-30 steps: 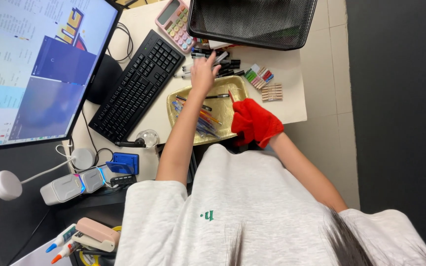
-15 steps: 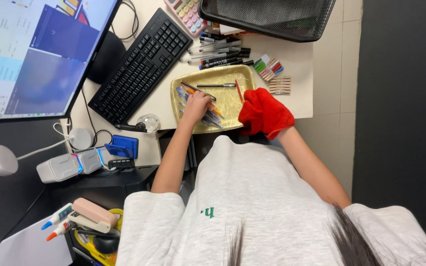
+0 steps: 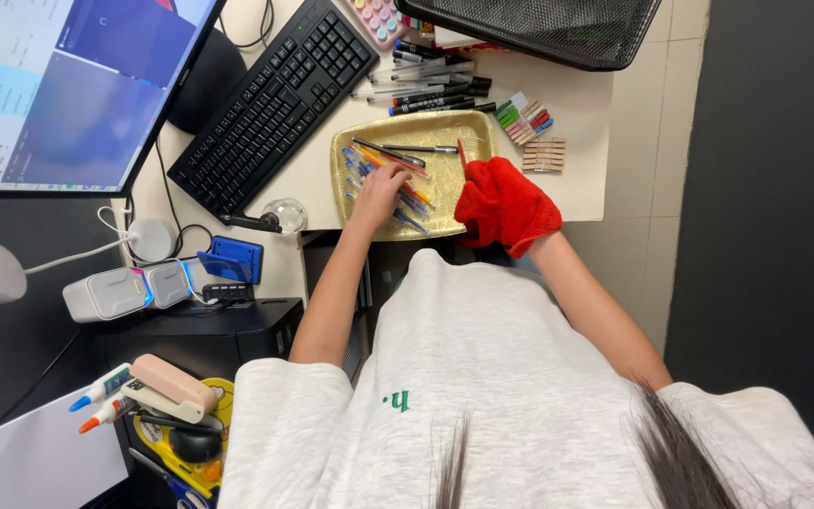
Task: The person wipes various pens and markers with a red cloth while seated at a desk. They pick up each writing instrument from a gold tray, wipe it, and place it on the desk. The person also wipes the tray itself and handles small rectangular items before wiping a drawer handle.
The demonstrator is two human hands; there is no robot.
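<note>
Fingers [image 3: 390, 175] of the left hand [image 3: 379, 193] press down among the coloured pens [image 3: 398, 184] in the gold tray [image 3: 468, 132], the red-gloved right hand [image 3: 506, 203] grips its rim, so a hasty sweep could flick pens onto the tabletop [image 3: 577, 104].

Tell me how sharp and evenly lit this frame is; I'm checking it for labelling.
Head view: even, soft lighting, no harsh shadows; the gold tray and left hand are sharp; the monitor is bright and slightly washed out; the right side is dark.
</note>
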